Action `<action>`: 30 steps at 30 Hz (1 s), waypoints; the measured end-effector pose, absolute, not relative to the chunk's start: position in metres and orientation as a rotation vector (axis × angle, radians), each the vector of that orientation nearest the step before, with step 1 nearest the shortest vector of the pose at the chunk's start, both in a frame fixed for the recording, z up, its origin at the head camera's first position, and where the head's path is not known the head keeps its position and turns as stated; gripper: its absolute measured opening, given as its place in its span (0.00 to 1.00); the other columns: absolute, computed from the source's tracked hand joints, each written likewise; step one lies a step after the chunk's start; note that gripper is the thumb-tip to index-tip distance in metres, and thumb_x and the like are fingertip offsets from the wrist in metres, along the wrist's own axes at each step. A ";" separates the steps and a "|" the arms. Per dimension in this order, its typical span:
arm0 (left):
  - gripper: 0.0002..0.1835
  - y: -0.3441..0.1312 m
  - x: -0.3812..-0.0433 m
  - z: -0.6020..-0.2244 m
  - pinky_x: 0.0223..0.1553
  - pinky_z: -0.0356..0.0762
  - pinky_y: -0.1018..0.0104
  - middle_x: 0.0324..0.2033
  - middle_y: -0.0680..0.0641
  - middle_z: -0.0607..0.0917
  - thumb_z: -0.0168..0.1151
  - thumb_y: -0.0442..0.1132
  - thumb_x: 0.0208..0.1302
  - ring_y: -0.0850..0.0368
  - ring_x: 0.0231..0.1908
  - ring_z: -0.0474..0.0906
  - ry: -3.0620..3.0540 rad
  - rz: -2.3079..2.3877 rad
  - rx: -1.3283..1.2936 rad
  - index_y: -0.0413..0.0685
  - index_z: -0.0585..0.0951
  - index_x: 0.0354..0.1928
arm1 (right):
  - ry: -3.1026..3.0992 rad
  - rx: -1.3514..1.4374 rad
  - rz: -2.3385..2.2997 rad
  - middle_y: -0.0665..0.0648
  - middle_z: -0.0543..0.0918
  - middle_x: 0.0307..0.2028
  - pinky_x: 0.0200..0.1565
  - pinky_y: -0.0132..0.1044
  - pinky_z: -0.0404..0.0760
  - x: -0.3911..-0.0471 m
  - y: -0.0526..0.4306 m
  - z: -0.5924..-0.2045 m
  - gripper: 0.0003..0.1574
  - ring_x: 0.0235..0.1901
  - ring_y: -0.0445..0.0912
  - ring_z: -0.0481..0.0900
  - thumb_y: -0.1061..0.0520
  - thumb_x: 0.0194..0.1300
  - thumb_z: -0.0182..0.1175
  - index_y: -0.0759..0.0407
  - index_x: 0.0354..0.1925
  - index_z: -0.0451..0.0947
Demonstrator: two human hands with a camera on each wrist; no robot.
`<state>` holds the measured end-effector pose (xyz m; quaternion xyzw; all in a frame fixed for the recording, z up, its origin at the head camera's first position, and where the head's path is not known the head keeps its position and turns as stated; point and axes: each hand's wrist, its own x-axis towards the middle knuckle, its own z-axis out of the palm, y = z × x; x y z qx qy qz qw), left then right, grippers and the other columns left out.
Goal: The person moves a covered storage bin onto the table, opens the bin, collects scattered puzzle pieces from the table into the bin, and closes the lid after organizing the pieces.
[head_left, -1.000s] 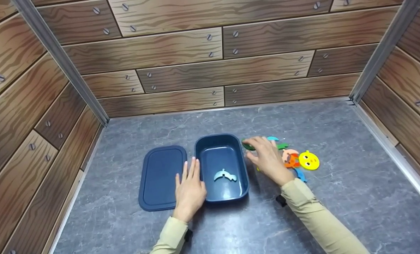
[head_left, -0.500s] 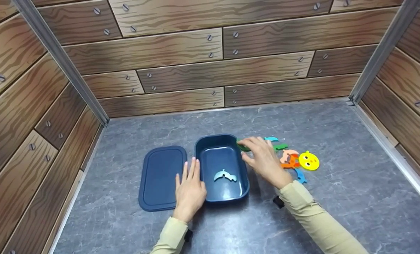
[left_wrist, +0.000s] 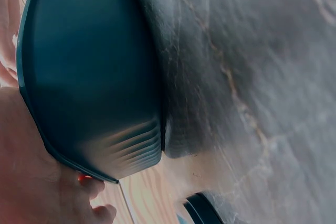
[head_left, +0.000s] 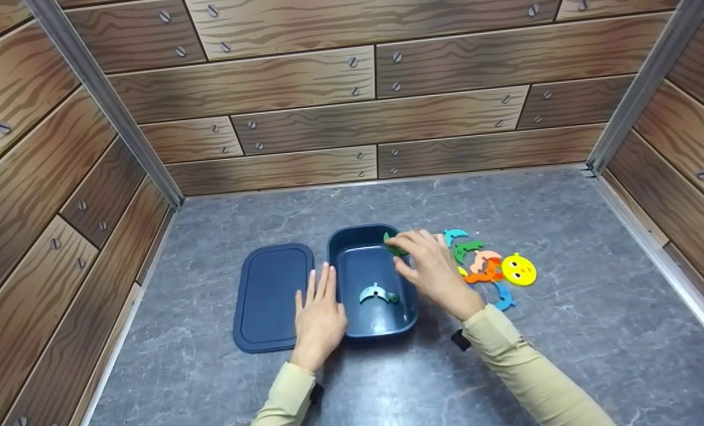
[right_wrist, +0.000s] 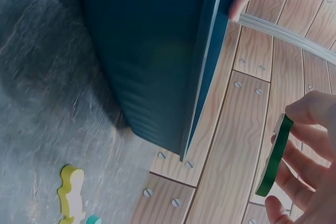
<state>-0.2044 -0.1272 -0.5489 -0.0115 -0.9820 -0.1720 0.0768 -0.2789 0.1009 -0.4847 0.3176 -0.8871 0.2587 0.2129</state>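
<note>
In the head view, a dark blue rectangular container (head_left: pixel 359 236) stands open-topped, with a light blue curved piece (head_left: pixel 375 292) on its floor. My left hand (head_left: pixel 320 325) rests along the container's left rim, fingers straight. A green flat curved piece (head_left: pixel 394 244) is pinched between the thumb and fingers of my right hand (head_left: pixel 438 272), over the container's right rim near the far corner. The right wrist view shows the same green piece (right_wrist: pixel 275 156) edge-on, higher than the rim. In the left wrist view, the container's wall (left_wrist: pixel 94 61) fills much of the picture.
A dark blue lid (head_left: pixel 274 299) lies flat left of the container. To the right sit several colourful flat pieces: a yellow disc with a chick face (head_left: pixel 519 270), a blue curved piece (head_left: pixel 504 297), an orange one (head_left: pixel 483 274) and a green one (head_left: pixel 464 251). Wood-patterned walls (head_left: pixel 304 136) enclose the table.
My right hand has moved left with the green piece, from beside the container to over its right rim. More of the loose pieces now show. My left hand has stayed put.
</note>
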 end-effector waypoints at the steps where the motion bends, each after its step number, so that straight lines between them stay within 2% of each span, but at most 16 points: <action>1: 0.34 -0.127 -0.204 -0.549 0.69 0.46 0.38 0.77 0.52 0.51 0.49 0.40 0.71 0.48 0.75 0.42 -2.943 -0.516 -0.035 0.48 0.55 0.77 | -2.464 0.887 0.716 0.49 0.82 0.48 0.40 0.42 0.64 -0.279 0.100 -0.484 0.20 0.44 0.47 0.75 0.56 0.64 0.66 0.51 0.55 0.82; 10: 0.34 -0.126 -0.205 -0.547 0.69 0.47 0.38 0.77 0.51 0.52 0.49 0.41 0.72 0.46 0.75 0.44 -2.955 -0.490 -0.038 0.48 0.55 0.77 | -2.480 0.915 0.711 0.49 0.82 0.50 0.43 0.43 0.65 -0.275 0.093 -0.481 0.21 0.48 0.47 0.76 0.57 0.64 0.65 0.51 0.56 0.82; 30: 0.34 -0.127 -0.205 -0.547 0.69 0.46 0.37 0.77 0.51 0.51 0.50 0.41 0.72 0.46 0.75 0.44 -2.957 -0.504 -0.037 0.48 0.55 0.77 | -2.459 1.022 0.700 0.47 0.81 0.52 0.43 0.42 0.66 -0.269 0.073 -0.490 0.21 0.50 0.45 0.75 0.57 0.63 0.66 0.50 0.56 0.82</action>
